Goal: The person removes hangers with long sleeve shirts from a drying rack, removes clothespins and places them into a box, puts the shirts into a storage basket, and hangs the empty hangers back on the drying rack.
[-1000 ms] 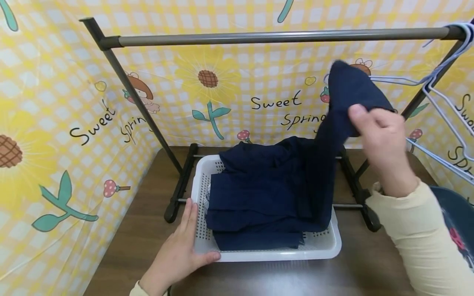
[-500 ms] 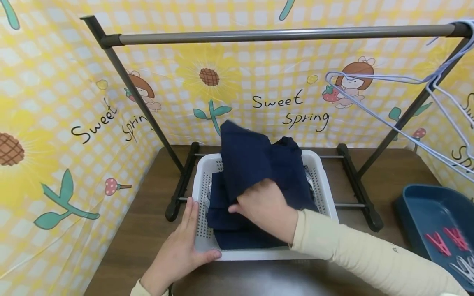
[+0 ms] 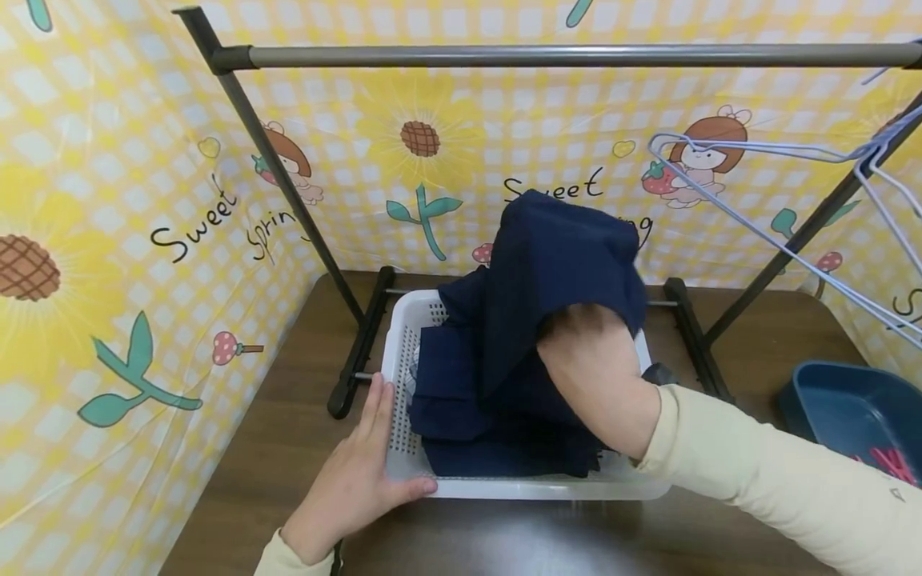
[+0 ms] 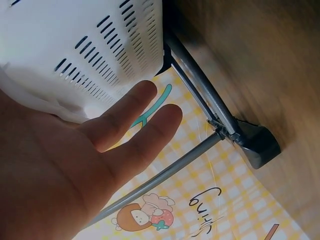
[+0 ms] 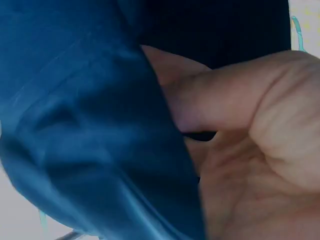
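Note:
A white plastic basket [image 3: 547, 488] with slotted walls holds a pile of navy clothing [image 3: 450, 372]. My left hand [image 3: 360, 472] rests against its near left corner, two fingers straight along the outer wall and the thumb on the front rim. In the left wrist view those straight fingers lie beside the basket wall [image 4: 45, 40]. Over the pile, my right hand [image 3: 594, 372] holds up part of a navy garment [image 3: 562, 256]; the cloth drapes over its fingers. From the right wrist, the thumb [image 5: 210, 102] runs in behind the garment's edge [image 5: 100, 125], and the fingertips are hidden.
A dark metal clothes rack [image 3: 504, 56] spans the back, its feet [image 3: 363, 344] on either side of the basket. Pale blue wire hangers [image 3: 749, 216] hang at right. A dark blue tub [image 3: 828, 392] with pink clothespins [image 3: 893, 464] stands on the brown table [image 3: 238, 488].
My right hand has swung from the upper right down to the basket with the cloth, then lifted slightly rightward, raising it again. The left hand has stayed at the basket corner.

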### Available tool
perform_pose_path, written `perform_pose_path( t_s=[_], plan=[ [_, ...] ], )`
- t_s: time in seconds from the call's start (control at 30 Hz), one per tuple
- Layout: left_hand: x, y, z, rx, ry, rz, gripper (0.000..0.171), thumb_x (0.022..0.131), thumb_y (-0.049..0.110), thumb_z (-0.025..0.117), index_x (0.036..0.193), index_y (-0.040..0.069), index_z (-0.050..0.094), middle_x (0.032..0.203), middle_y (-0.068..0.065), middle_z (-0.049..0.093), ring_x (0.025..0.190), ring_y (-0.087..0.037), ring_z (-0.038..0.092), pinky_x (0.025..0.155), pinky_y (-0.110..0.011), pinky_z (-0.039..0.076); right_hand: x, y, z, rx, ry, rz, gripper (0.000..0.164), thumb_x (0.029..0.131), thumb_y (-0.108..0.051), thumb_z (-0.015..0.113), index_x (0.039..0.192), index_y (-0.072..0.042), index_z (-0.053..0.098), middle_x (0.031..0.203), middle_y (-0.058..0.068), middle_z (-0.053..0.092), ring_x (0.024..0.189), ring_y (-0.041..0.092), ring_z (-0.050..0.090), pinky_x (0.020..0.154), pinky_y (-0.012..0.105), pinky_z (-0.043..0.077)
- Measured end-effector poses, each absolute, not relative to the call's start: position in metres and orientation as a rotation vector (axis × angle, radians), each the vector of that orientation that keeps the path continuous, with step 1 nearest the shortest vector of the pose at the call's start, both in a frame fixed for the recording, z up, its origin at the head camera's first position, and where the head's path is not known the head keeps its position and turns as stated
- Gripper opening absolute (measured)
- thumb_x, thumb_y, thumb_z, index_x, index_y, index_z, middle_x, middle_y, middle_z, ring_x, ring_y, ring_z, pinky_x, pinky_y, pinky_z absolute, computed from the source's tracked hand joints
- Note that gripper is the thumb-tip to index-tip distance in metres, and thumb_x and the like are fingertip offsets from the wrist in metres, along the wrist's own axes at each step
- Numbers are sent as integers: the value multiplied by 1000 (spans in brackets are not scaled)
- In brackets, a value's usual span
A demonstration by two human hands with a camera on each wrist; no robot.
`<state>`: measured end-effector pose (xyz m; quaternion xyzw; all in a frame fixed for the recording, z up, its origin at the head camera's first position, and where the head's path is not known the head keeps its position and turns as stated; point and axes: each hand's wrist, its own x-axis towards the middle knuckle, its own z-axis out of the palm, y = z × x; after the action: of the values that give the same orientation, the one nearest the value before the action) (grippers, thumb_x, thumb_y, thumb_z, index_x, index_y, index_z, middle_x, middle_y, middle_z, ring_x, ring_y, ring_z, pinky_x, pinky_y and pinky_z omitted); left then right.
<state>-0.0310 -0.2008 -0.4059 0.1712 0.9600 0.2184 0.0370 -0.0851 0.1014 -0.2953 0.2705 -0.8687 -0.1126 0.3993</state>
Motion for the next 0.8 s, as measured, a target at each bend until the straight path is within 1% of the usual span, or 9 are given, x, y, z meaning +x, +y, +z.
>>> perform_pose_path(
  t_s=[0.13,0.23,0.3,0.33,0.4,0.53,0.63,0.73,0.8],
  plan=[
    [-31,-202,-406,509,2945,668,130,76,81,63,162,7,1,168,-8,-9,135,-43,44,90,-65,46,-82,87,-319,743,-2189,-330,21,72,8,65,55,-3,57,60,12,57,58,27,57,50,35,47],
    [-32,-203,-406,497,2931,678,130,76,80,65,162,8,0,168,-8,-9,136,-42,43,92,-65,45,-72,78,-348,891,-2279,-501,13,76,-4,69,63,0,66,63,15,61,56,25,58,49,36,49],
    [-32,-203,-405,487,2920,681,130,76,80,65,162,8,0,168,-8,-9,136,-42,43,93,-65,45,-66,74,-362,993,-2346,-632,15,79,-11,70,70,1,70,65,16,64,59,25,59,56,38,52],
    [-32,-202,-405,483,2914,683,130,76,80,64,162,9,-1,168,-8,-9,136,-42,42,93,-65,44,-63,74,-367,1023,-2385,-637,16,80,-14,71,70,-2,71,64,12,63,58,22,57,54,36,51],
    [-32,-201,-404,472,2907,683,131,75,81,64,162,9,-1,168,-8,-9,136,-42,43,93,-65,44,-62,73,-374,1024,-2447,-630,16,84,-17,71,82,-2,74,72,12,67,64,23,60,61,36,53],
    [-32,-201,-403,473,2912,676,131,75,81,64,162,8,0,168,-8,-9,137,-42,41,93,-66,44,-68,67,-376,958,-2493,-493,16,90,-14,67,100,-3,73,85,14,69,72,24,63,59,36,54],
    [-32,-201,-403,479,2915,673,131,75,81,64,162,7,1,168,-8,-9,138,-42,40,93,-66,44,-77,61,-378,954,-2448,-457,17,93,-10,59,102,-2,71,79,13,67,64,23,61,50,32,51],
    [-32,-200,-404,469,2915,684,130,75,80,65,162,7,1,168,-8,-9,134,-43,45,93,-65,45,-87,55,-381,985,-2317,-579,31,97,-4,43,113,3,70,90,18,69,73,25,64,62,32,55],
    [-32,-198,-406,459,2908,701,130,75,79,66,162,8,0,168,-7,-9,131,-44,47,92,-64,45,-93,53,-383,1011,-2244,-612,39,99,1,34,120,4,67,103,22,69,87,28,65,78,33,54]
  ],
)
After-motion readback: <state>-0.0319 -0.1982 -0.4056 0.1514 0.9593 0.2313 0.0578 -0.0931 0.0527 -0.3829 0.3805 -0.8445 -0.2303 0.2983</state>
